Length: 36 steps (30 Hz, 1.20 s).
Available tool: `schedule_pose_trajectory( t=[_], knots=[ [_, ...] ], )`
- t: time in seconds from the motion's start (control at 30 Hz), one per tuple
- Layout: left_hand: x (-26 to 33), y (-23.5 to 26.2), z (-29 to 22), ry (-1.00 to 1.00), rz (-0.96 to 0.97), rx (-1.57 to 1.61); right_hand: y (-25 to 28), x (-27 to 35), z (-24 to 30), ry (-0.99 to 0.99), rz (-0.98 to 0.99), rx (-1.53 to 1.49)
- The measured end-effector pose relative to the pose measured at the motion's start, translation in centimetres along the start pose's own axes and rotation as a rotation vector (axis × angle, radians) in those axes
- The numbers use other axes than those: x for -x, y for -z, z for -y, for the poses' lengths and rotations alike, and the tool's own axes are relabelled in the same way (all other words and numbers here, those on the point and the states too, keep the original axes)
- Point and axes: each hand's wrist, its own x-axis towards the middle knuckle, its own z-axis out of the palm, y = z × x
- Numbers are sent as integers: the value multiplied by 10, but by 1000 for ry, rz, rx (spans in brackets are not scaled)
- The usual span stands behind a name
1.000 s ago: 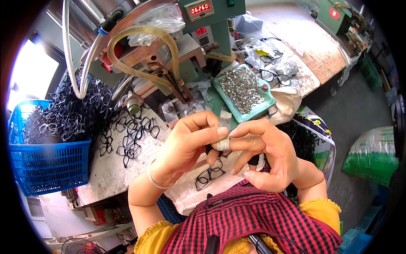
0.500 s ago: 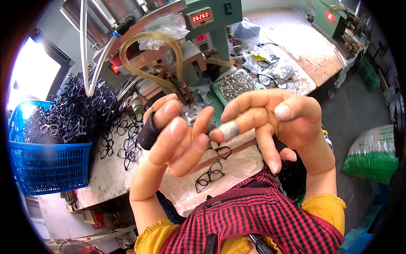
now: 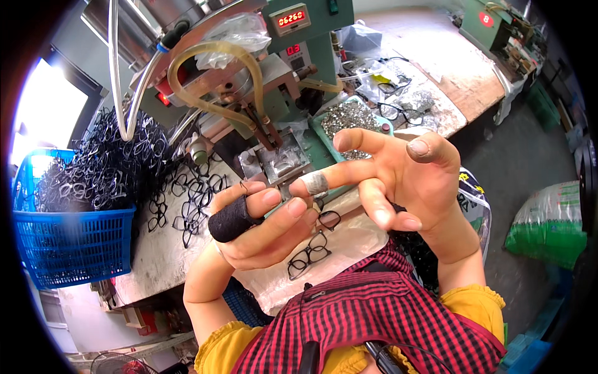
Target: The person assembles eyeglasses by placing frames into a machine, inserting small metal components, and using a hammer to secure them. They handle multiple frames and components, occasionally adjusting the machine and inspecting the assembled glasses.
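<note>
My left hand (image 3: 265, 230), a black wrap around one finger, is in front of the machine's metal fixture (image 3: 283, 159). Its fingers are bent and drawn together; a thin dark piece shows by the fingertips, too small to name. Just right of it, my right hand (image 3: 405, 177) has its fingers spread, with grey tape on one that reaches toward the left fingertips. Nothing shows in the right hand. Below the hands, a black eyeglass frame (image 3: 309, 255) lies on a plastic sheet (image 3: 274, 287), close to another dark lens rim (image 3: 329, 219).
A green machine (image 3: 330, 37) with hoses and red displays stands behind the fixture. A tray of small metal parts (image 3: 349, 121) sits to its right. At left, a blue basket (image 3: 75, 243) overflows with black frames; more frames (image 3: 193, 193) lie beside it. A sack (image 3: 545, 218) stands at right.
My left hand has turned and lowered, its fingers drawing together. My right hand has shifted slightly left, and the fixture now shows above the hands.
</note>
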Motion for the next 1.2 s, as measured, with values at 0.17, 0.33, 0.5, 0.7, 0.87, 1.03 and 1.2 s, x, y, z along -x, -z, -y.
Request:
schedule_pose_trajectory(
  t=[0.17,0.33,0.5,0.7,0.87,1.03,1.2],
  knots=[
    [11,12,-8,86,28,-7,24,-4,-18,36,42,-40],
    [30,3,-15,183,22,-64,20,-7,-26,57,55,-150],
    [41,-1,-20,268,-9,-64,22,-6,-28,62,27,-258],
    [58,0,-29,240,47,-308,27,-10,-36,76,-65,-225],
    [37,27,-31,218,246,-303,35,-14,-35,52,-63,-104],
    [17,35,-15,340,190,-59,36,-15,-39,-3,-54,200],
    [5,30,3,581,131,408,14,-14,-43,-123,-192,439]
  ],
)
